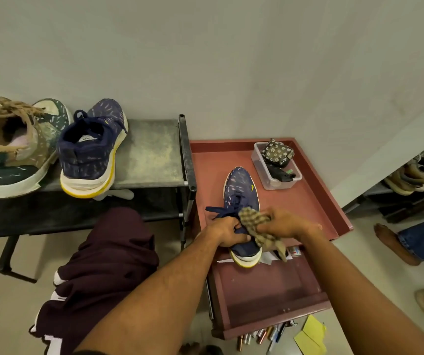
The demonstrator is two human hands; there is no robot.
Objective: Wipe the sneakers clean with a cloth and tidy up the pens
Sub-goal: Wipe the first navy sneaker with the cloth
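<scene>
A navy sneaker (pixel 241 187) with a white and yellow sole lies on the red cabinet top (pixel 211 172), toe pointing away. My left hand (pixel 227 233) grips it around the collar and laces. My right hand (pixel 286 224) holds a checked beige cloth (pixel 253 220) against the sneaker's right side near the laces. The matching navy sneaker (pixel 92 149) stands on the grey shoe rack (pixel 152 152). Several pens (pixel 264 335) lie on the floor below the open drawer (pixel 264 290).
A green and tan sneaker (pixel 13 147) sits at the rack's left end. A clear plastic box (pixel 273 181) holding a floral pouch stands at the cabinet's back right. Yellow paper (pixel 310 336) lies by the pens. Another person's foot (pixel 390 242) is at the right. More shoes (pixel 415 172) are shelved beyond.
</scene>
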